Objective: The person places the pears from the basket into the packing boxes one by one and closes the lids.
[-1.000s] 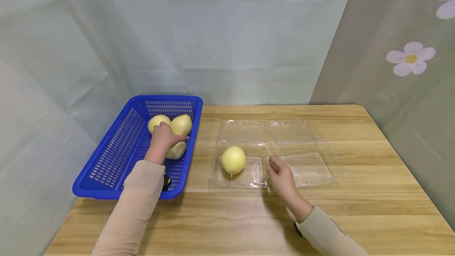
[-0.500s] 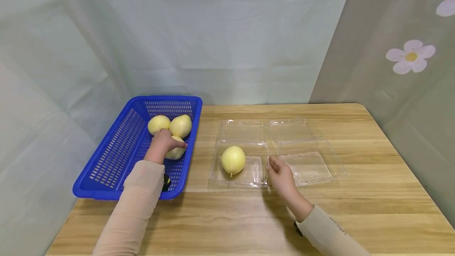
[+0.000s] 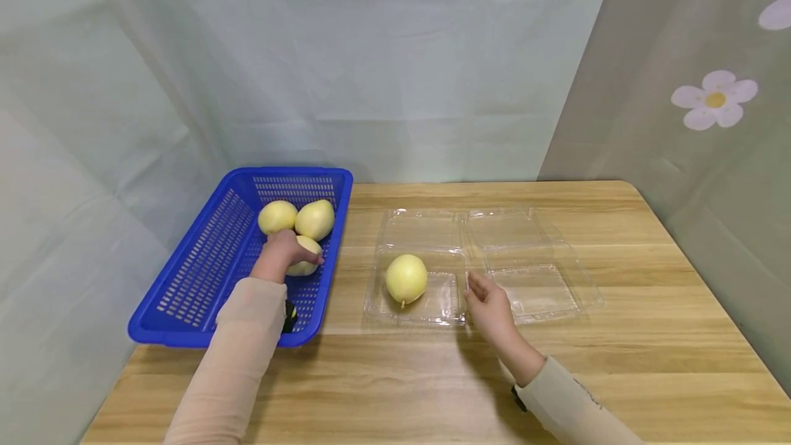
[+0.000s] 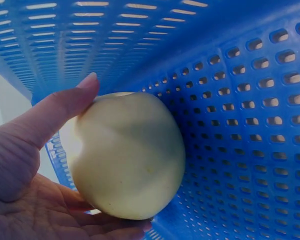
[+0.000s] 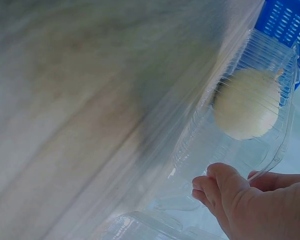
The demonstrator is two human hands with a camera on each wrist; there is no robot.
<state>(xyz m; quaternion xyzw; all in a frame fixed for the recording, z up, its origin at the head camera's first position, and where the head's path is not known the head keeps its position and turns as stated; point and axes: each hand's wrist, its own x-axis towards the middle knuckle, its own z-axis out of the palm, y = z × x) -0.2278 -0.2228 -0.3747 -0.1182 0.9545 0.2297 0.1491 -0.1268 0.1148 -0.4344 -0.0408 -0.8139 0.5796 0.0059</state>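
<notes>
Inside the blue plastic basket (image 3: pixel 336 259), my left hand (image 3: pixel 279 254) holds a pale yellow pear (image 4: pixel 130 155). In the left wrist view the thumb lies along one side of it and the fingers curl under the other. Two more pears, a left one (image 3: pixel 277 217) and a right one (image 3: pixel 315 219), lie just beyond that hand. My right hand (image 3: pixel 492 304) pinches the near right edge of an open clear plastic clamshell box (image 3: pixel 440 294), thumb and fingers on either side of its rim in the right wrist view. A pear (image 3: pixel 406 279) with its stem toward me sits in this box.
A second open clear clamshell box (image 3: pixel 534 290) lies right beside the first, to the right of my right hand. Both boxes and the basket stand on a wooden table (image 3: pixel 395 383). A pale curtain (image 3: pixel 420 74) hangs behind the table.
My left hand has drawn slightly toward me and down around the nearest pear, uncovering more of the two behind it. The right hand has stayed at the box edge.
</notes>
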